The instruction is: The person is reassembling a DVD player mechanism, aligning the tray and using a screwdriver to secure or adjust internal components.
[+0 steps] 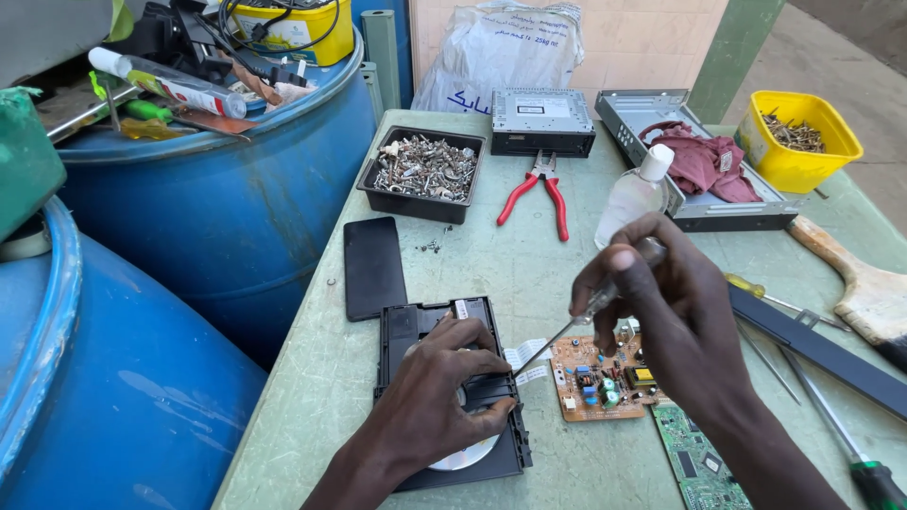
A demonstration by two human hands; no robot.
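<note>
left hand (439,397) lies flat and spread on a black disc drive unit (452,387), fingers pressing down on its top, gripping nothing; a silver disc (465,458) shows under the palm at the unit's near edge. the unit sits on the green surface (529,274), near the front, left of centre. right hand (661,302) is clenched around a screwdriver (590,307) with a clear handle, shaft angled down-left, tip at the unit's right edge, just by the left fingertips. a white ribbon cable (526,354) runs from the unit to a small brown circuit board (600,378) lying just right of it, under the right hand. a green circuit board (699,463) lies at the front edge beside the right forearm.

further out: a black phone (373,267) lies flat just behind the unit. behind that, a black tray (423,170) full of screws, with a few loose screws (433,246) near it. red-handled pliers (539,194) lie mid-surface, a clear plastic bottle (635,194) with a white cap to their right. at the back, a grey car stereo unit (543,121) and an open metal case (699,156) holding a maroon rag (704,162). a yellow tub (798,142) of screws sits far right. a black strip (817,349), a wooden handle (864,283) and more screwdrivers (822,416) lie on the right. 2 blue barrels (217,208) stand to the left of the surface, the rear 1 topped with clutter.
</note>
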